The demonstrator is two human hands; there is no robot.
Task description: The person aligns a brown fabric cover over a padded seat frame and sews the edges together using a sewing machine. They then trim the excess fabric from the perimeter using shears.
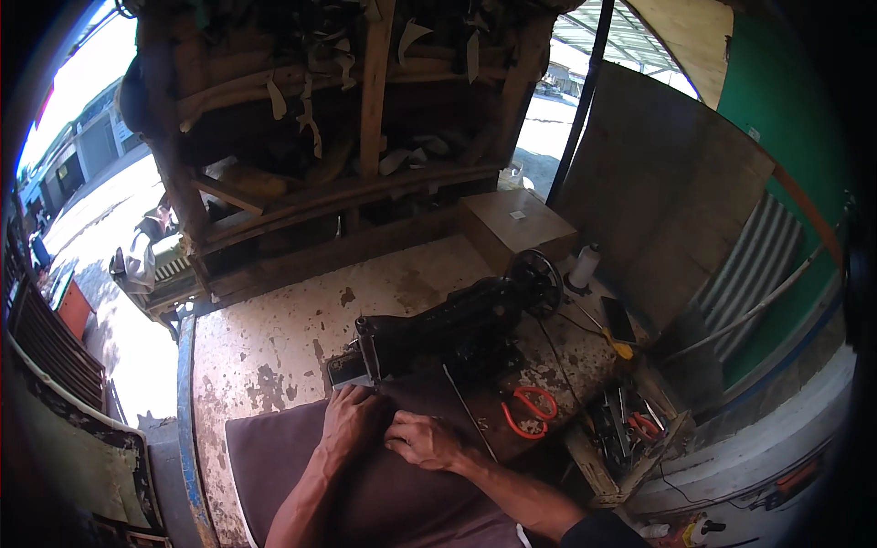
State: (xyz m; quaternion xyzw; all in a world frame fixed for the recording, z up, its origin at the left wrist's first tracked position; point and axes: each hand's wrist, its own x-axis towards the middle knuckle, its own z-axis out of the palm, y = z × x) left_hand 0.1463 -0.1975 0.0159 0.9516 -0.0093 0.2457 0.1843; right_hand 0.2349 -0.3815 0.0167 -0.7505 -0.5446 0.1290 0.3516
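Observation:
A dark brown cloth (283, 457) lies over the near part of the worn table and runs up to the needle end of a black sewing machine (443, 320). My left hand (352, 417) grips the cloth just in front of the machine's head, its fingers bent close to the metal plate (347, 370). Close beside it on the right, my right hand (425, 440) is curled with its fingertips pinching the cloth. Both hands partly hide the fabric between them, and the needle itself is too dark to make out.
Red-handled scissors (530, 413) and a thin rod (468, 411) lie right of my hands. A thread cone (583, 267), a phone (617, 320) and a yellow-handled screwdriver (621, 348) are farther right. An open drawer (607, 475) holds tools. A box (516, 224) stands behind the machine.

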